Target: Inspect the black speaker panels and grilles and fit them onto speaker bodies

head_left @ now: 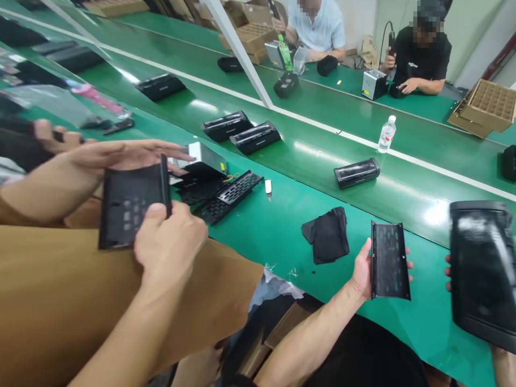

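Observation:
My left hand (362, 269) grips a curved black perforated panel (388, 260) with its slotted inner face toward me. The thumb lies along one long edge and fingertips show at the other. At the right edge of the view, my right hand (449, 273) supports a large black speaker (481, 269) from behind. Only some fingertips and the wrist show; the palm is hidden. The speaker's glossy front faces me and its far side is cut off by the frame. Beyond my left hand, a small stack of black fabric pieces (330, 236) lies on the green table (278, 236).
Close on my left, a co-worker's hands (173, 236) hold another black panel (129, 204). More perforated panels (229, 199) and a silver box (205, 158) lie beyond. Several speakers (357, 172) and a water bottle (387, 134) stand farther back. Two people sit opposite, near divided cartons (486, 107).

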Available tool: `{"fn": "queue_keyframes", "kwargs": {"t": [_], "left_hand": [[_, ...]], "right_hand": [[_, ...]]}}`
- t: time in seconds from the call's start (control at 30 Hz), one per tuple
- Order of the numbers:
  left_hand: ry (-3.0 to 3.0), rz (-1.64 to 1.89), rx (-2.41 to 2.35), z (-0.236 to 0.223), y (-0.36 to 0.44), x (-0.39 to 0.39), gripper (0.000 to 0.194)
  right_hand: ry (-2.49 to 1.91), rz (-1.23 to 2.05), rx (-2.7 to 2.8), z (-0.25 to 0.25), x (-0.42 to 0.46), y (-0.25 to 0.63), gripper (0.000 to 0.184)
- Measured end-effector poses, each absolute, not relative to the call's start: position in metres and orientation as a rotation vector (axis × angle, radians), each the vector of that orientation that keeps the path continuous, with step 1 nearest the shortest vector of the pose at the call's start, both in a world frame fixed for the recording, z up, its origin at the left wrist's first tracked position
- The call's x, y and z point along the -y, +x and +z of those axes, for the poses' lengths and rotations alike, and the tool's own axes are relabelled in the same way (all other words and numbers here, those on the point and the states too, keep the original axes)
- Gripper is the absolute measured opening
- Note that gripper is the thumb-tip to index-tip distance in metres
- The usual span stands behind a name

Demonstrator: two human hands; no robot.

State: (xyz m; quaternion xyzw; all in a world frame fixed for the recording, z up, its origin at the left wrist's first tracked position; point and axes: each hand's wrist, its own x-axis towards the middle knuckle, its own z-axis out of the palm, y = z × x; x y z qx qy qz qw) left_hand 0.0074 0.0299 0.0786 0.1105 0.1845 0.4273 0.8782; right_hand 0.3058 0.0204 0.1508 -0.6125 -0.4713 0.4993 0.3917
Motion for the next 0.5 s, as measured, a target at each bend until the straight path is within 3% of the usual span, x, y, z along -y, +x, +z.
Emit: {"fn": "queue_keyframes", "kwargs": {"t": [0.1,0.3,0.5], "left_hand": [[0.269,0.922,-0.39,0.078,0.018,-0.033,0.09],[0.318,1.149,-0.42,0.087,0.049,-0.043,0.083],[0.394,1.231,-0.328,0.101,0.062,-0.047,0.08]], "right_hand": [[-1.673,1.302,1.19,0.164,-0.012,0.275,0.096],[-1.886,1.081,1.626,0.203,-0.031,0.221,0.109],[-1.925,0.915,1.836,0.202,-0.053,0.205,0.115]]}}
